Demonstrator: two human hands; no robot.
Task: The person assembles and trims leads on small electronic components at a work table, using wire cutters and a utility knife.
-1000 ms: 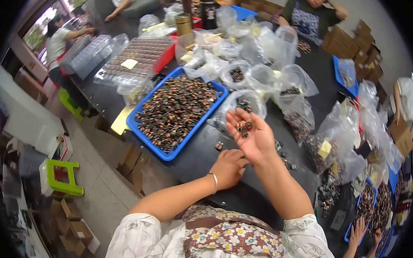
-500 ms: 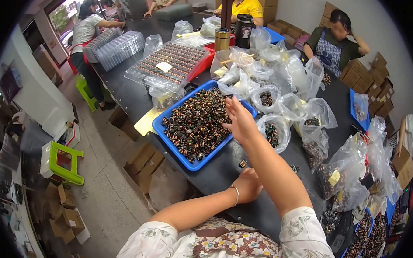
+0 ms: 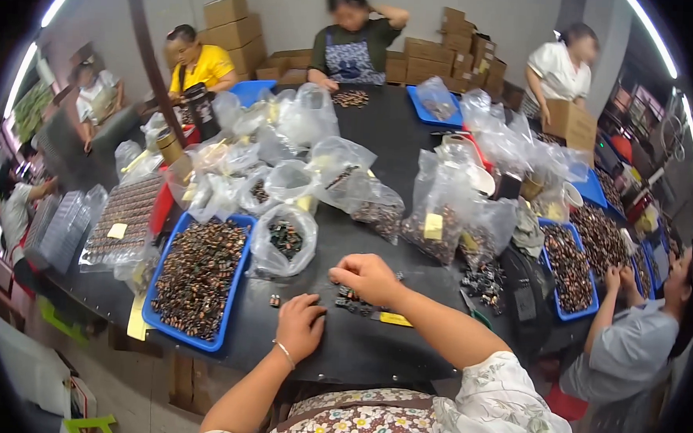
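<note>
Since half a second ago, the right hand (image 3: 370,280) has left the blue tray's edge and come over to the loose pile, now turned palm down. Its fingers (image 3: 345,273) are curled inward toward the thumb, nearly together; I cannot tell whether anything is pinched between them. Just below and beside them lies a small pile of dark parts (image 3: 350,301) on the black desk (image 3: 355,343), with a yellow strip (image 3: 395,319) near the forearm. The left hand (image 3: 301,328) rests palm down on the desk, its fingers loosely bent and slightly spread, with no visible hold on anything. Near its fingertips sits one single part (image 3: 275,300) (black and copper, like those in the tray).

Farther left stands the blue tray (image 3: 237,280), heaped with parts (image 3: 196,275). An open plastic bag (image 3: 305,250) of darker parts stands just beyond the hands, touching or nearly touching the tray. More filled bags (image 3: 434,225) stand to the right, and co-workers (image 3: 355,48) sit or stand around the desk.
</note>
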